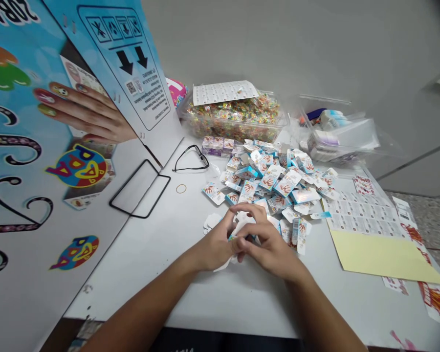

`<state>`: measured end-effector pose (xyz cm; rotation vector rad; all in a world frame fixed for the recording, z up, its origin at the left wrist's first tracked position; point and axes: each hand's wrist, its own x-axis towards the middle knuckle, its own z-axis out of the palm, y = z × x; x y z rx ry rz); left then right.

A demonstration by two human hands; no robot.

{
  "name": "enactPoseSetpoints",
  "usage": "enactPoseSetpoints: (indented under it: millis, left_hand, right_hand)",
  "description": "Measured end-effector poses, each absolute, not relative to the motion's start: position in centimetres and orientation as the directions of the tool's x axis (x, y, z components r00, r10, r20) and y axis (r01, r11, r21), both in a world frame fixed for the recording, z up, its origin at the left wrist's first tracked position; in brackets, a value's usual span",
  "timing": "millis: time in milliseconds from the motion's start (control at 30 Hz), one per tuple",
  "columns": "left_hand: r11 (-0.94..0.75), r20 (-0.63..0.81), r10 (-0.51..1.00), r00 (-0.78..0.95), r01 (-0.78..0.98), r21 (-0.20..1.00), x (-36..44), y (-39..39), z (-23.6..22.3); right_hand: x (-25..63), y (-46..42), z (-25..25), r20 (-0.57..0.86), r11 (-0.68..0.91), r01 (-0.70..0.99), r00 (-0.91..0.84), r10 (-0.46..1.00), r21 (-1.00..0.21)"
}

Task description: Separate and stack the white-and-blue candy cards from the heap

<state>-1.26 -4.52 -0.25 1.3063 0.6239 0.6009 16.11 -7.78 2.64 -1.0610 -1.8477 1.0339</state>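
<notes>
My left hand [214, 244] and my right hand [267, 242] meet at the middle of the white table [161, 254]. Both pinch one small white and blue flat carton [242, 229] between their fingertips. Just beyond them lies a heap of small blue and white packets printed with hands [275, 178]. A few white flat cards [210, 222] lie to the left of my fingers.
A big printed cardboard box [58, 146] stands at the left. Glasses [191, 159] and a rubber band [181, 188] lie near it. At the back sit a clear tub of colourful bits [234, 120] and plastic bags [337, 134]. Sticker sheets and a yellow sheet [381, 252] lie right.
</notes>
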Motion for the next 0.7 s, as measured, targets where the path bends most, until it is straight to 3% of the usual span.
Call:
enactPoseSetpoints:
  millis: [133,300,533,700]
  left_hand:
    - [0.136,-0.036,0.811,0.584,-0.128,0.982,-0.8,-4.6,-0.2]
    - [0.151,-0.086,0.91,0.405,-0.133,0.979,-0.1,-4.5,0.0]
    - [0.302,-0.184,0.81,0.557,-0.126,0.945,-0.2,-4.4,0.8]
    - [0.466,-0.204,0.786,0.583,-0.343,0.816,0.0,-4.5,-0.7]
  right_hand:
    - [16.3,-7.5,1.9,0.229,0.319,0.187,-0.387,0.893,-0.929]
    - [15.9,-7.7,1.5,0.337,0.391,0.401,-0.201,0.92,-0.829]
    - [16.1,-7.7,1.3,0.436,0.489,0.581,-0.241,0.867,-0.651]
    - [15.6,-7.9,0.7,0.533,0.547,0.628,-0.238,0.812,-0.554]
